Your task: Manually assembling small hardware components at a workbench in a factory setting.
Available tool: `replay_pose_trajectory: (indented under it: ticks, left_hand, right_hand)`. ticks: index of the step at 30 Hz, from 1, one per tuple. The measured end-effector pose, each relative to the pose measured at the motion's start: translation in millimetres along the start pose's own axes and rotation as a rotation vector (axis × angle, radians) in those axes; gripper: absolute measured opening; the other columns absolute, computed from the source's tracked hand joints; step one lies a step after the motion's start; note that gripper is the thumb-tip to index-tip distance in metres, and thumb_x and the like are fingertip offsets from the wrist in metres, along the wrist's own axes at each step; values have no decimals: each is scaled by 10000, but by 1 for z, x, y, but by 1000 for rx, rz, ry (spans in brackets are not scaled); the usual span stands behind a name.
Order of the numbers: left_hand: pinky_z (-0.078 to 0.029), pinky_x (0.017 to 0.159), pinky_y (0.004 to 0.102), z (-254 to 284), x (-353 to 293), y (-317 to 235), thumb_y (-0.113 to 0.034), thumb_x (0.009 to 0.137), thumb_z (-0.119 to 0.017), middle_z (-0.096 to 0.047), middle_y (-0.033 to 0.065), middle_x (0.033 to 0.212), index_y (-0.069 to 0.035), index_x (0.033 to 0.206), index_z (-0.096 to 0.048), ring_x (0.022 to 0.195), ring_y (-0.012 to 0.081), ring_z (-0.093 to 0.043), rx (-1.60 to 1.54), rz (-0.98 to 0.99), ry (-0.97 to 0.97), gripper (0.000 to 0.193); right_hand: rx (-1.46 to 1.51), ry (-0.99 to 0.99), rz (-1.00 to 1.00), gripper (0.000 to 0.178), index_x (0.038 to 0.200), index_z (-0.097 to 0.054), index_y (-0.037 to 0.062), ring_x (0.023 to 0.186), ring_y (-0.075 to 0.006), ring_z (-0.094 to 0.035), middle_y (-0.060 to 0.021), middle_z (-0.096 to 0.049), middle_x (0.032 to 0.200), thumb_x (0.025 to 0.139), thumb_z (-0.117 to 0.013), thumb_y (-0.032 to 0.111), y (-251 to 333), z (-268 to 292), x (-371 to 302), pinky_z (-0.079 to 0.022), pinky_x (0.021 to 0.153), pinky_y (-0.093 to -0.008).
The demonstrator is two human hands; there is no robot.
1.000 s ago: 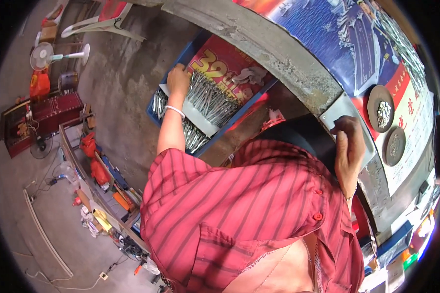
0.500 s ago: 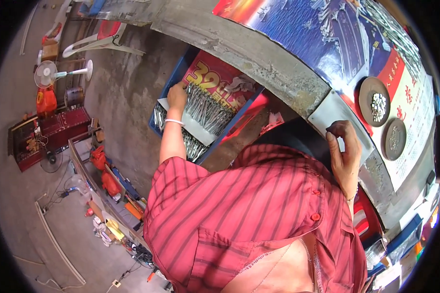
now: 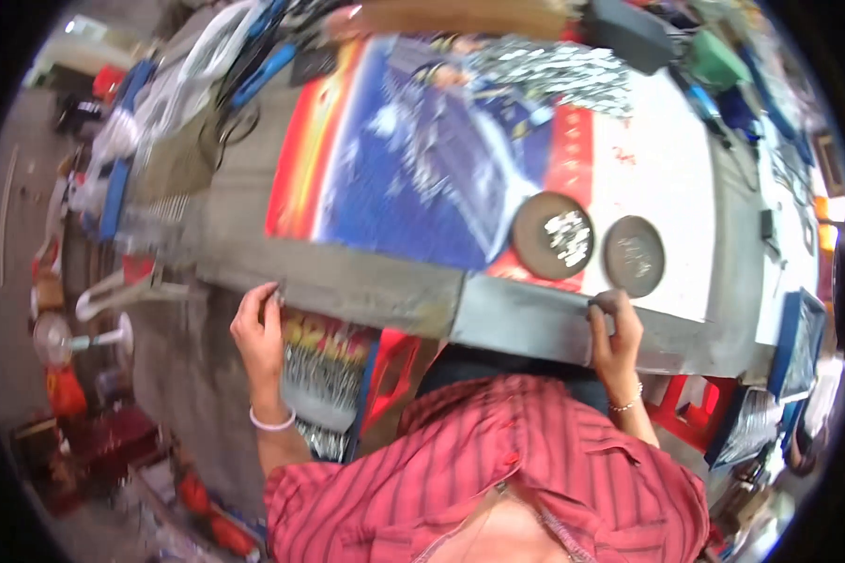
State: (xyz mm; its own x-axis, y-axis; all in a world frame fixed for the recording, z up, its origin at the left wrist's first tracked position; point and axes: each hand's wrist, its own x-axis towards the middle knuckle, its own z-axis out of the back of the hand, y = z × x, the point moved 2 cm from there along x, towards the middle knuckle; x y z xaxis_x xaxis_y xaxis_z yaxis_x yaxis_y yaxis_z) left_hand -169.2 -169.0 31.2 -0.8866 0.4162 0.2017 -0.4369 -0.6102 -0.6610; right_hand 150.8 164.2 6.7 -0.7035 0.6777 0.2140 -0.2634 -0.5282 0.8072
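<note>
My left hand (image 3: 259, 328) hovers at the table's near edge, over a blue bin (image 3: 369, 375) of thin metal rods (image 3: 321, 383) in rows. Its thumb and fingertips are pinched together; whatever sits between them is too small and blurred to name. At the metal plate (image 3: 521, 317) on the near edge, my right hand (image 3: 616, 336) has curled fingers with the thumb close to them, and any thing in them is hidden. Just beyond it stand two round brown dishes, the larger dish (image 3: 528, 246) with shiny small pieces (image 3: 569, 236), the smaller dish (image 3: 635, 267) with finer grey bits.
A printed poster (image 3: 376, 206) covers the tabletop, with a pile of metal rods (image 3: 559, 73) at its far side. Blue-handled tools (image 3: 265, 75) lie at the far left. Blue trays (image 3: 798, 342) stand at the right, near a red stool (image 3: 693, 403). A white fan (image 3: 54, 338) is at left.
My left hand has come up out of the bin of rods to the table edge. The view has swung right and up toward the tabletop. My right hand remains by the near edge.
</note>
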Motion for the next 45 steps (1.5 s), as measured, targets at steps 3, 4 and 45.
replay_pose_trajectory:
  ticks: [3,4,45]
  left_hand:
    - [-496,730,324,-45,35,-82,16,830,-576,-644,151,875,9,963,-632,801,254,-645,-48,-294,144,145]
    - [-494,729,328,-62,48,-106,14,830,-575,-640,158,872,11,961,-630,803,278,-643,-44,-422,178,142]
    - [-428,731,381,-313,195,-206,-114,805,-606,-562,141,841,-29,924,-594,809,318,-561,-159,-962,421,146]
  right_hand:
    - [-76,-153,-26,50,863,-519,-20,697,-286,-516,-151,-518,800,837,-560,-10,-28,16,-19,-437,662,-327]
    - [-94,-177,-73,46,864,-520,-18,698,-288,-516,-152,-518,802,841,-558,-5,-34,22,-27,-437,661,-328]
    - [-249,-281,-55,99,867,-541,13,762,-332,-524,-160,-562,843,792,-605,26,-66,34,-51,-425,691,-404]
